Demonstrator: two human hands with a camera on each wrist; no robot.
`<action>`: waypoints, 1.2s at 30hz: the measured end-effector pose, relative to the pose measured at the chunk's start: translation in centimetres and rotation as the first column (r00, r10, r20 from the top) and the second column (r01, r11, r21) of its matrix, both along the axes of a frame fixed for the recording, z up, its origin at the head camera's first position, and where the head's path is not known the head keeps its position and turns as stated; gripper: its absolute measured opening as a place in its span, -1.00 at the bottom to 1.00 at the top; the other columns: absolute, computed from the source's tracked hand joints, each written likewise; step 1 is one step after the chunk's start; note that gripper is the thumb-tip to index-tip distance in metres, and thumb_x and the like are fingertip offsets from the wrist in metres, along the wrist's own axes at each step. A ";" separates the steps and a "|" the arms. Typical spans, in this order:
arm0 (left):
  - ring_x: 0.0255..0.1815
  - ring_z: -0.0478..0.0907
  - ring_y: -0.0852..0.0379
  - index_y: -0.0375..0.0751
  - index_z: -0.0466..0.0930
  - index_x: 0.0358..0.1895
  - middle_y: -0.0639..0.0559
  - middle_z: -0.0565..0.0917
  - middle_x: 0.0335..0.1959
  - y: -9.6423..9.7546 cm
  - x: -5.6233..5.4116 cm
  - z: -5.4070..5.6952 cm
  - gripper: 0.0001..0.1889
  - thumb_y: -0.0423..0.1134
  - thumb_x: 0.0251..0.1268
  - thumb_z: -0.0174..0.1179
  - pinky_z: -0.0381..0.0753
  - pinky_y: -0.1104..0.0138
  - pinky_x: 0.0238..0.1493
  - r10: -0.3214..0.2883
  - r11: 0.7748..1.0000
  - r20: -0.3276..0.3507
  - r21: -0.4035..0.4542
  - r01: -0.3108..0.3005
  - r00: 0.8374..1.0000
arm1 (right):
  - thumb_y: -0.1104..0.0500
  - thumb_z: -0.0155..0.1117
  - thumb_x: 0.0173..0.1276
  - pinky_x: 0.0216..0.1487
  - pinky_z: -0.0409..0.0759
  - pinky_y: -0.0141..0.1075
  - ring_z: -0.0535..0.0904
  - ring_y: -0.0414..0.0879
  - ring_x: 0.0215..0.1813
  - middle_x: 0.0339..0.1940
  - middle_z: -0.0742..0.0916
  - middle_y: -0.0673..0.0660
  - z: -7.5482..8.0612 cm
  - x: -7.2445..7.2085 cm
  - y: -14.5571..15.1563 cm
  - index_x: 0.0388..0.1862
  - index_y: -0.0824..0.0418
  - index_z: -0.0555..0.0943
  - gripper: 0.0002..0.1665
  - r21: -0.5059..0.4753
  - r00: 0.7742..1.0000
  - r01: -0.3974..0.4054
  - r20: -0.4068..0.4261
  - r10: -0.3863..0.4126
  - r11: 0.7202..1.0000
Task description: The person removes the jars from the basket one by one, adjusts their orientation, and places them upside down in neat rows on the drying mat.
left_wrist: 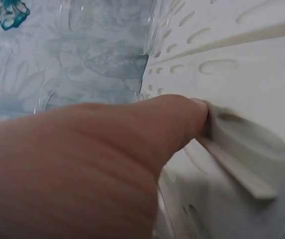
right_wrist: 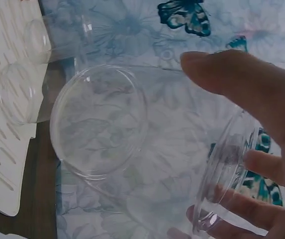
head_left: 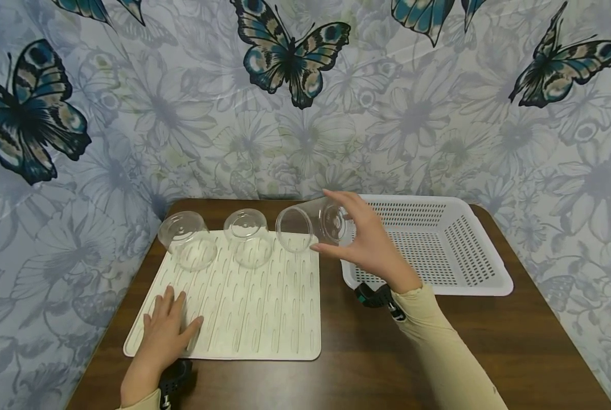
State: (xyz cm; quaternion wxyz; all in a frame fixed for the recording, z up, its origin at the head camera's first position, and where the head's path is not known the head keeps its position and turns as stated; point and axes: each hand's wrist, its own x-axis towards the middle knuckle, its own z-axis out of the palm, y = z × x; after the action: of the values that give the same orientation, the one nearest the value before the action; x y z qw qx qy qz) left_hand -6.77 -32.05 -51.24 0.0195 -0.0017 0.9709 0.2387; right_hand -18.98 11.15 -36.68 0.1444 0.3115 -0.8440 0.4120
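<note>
My right hand (head_left: pixel 364 236) grips a clear drinking glass (head_left: pixel 312 213) near its base. The glass lies tilted on its side in the air, with its mouth facing left over the back right corner of a cream ridged drying mat (head_left: pixel 254 336). In the right wrist view, thumb and fingers span the base end of that glass (right_wrist: pixel 167 144). Two more clear glasses, a left one (head_left: pixel 184 236) and a middle one (head_left: pixel 247 233), stand upside down along the mat's back edge. My left hand (head_left: pixel 164 330) rests on the mat's front left part, its fingers extended and holding nothing.
A white slotted plastic basket (head_left: pixel 502 279) stands at the back right of the brown wooden table (head_left: pixel 366 359), close beside the held glass. A cloth with flowers and butterflies (head_left: pixel 310 148) hangs directly behind the table.
</note>
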 end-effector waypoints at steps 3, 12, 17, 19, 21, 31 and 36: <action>0.60 -0.23 -0.86 -0.73 0.18 0.56 -0.77 -0.09 0.64 0.0 0.0 0.0 -0.14 -0.06 0.60 0.33 -0.18 -0.74 0.34 0.000 1.000 0.000 0.016 0.000 1.000 | -0.03 0.86 0.11 0.43 0.52 0.14 0.51 0.10 0.47 0.48 0.58 0.15 0.0 -1.2 -0.9 0.69 0.06 0.44 0.20 0.053 1.000 -0.015 0.023 0.014 0.998; 0.60 -0.25 -0.85 -0.74 0.18 0.56 -0.77 -0.11 0.64 -0.1 0.1 -0.2 -0.14 -0.09 0.58 0.35 -0.22 -0.74 0.34 0.001 0.999 -0.014 0.046 0.000 1.000 | -0.05 0.83 0.17 0.45 0.50 0.17 0.48 0.19 0.49 0.52 0.53 0.22 -0.5 -3.4 -2.8 0.74 0.09 0.39 0.22 0.214 0.994 -0.054 0.102 0.032 0.975; 0.60 -0.26 -0.86 -0.75 0.16 0.56 -0.78 -0.12 0.64 -0.2 0.1 -0.3 -0.14 -0.10 0.58 0.34 -0.23 -0.75 0.34 0.000 0.998 -0.022 0.060 0.002 1.000 | -0.06 0.80 0.22 0.50 0.46 0.15 0.41 0.21 0.57 0.55 0.51 0.21 -1.2 -4.1 -3.7 0.76 0.10 0.36 0.22 0.280 0.989 -0.084 0.144 0.045 0.956; 0.61 -0.28 -0.85 -0.75 0.16 0.56 -0.77 -0.12 0.64 -0.2 0.1 -0.3 -0.14 -0.10 0.58 0.34 -0.24 -0.75 0.34 0.000 0.998 -0.019 0.066 0.002 1.000 | -0.07 0.79 0.23 0.52 0.44 0.16 0.38 0.23 0.59 0.57 0.50 0.23 -1.5 -4.4 -4.1 0.75 0.12 0.35 0.21 0.301 0.986 -0.090 0.164 0.041 0.949; 0.61 -0.28 -0.85 -0.75 0.16 0.56 -0.77 -0.13 0.65 -0.1 0.1 -0.3 -0.14 -0.10 0.58 0.33 -0.24 -0.75 0.34 0.000 0.998 -0.016 0.069 0.001 1.000 | -0.07 0.78 0.24 0.52 0.44 0.17 0.36 0.25 0.60 0.59 0.48 0.25 -1.7 -4.6 -4.4 0.75 0.13 0.35 0.21 0.322 0.982 -0.094 0.184 0.035 0.942; 0.60 -0.30 -0.85 -0.74 0.13 0.58 -0.77 -0.15 0.65 -0.2 0.0 -0.3 -0.11 -0.07 0.59 0.33 -0.26 -0.75 0.33 0.003 0.997 -0.009 0.071 -0.003 1.000 | -0.07 0.76 0.26 0.51 0.46 0.11 0.34 0.29 0.61 0.61 0.45 0.32 -2.6 -5.4 -5.7 0.77 0.13 0.32 0.21 0.429 0.971 -0.124 0.240 0.020 0.895; 0.61 -0.29 -0.85 -0.71 0.13 0.58 -0.76 -0.14 0.65 -0.1 0.1 -0.3 -0.10 -0.05 0.57 0.36 -0.25 -0.75 0.34 0.014 0.997 0.002 0.071 -0.014 1.000 | -0.10 0.76 0.26 0.48 0.50 0.10 0.36 0.27 0.60 0.60 0.47 0.31 -3.1 -5.7 -6.3 0.76 0.12 0.33 0.20 0.451 0.968 -0.136 0.248 0.022 0.882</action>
State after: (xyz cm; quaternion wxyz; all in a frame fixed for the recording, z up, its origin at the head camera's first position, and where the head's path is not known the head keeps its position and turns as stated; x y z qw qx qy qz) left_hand -6.67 -32.13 -51.58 0.0186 -0.0078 0.9618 0.2731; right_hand -24.67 4.81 -39.74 -0.0527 0.3201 -0.9156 0.2376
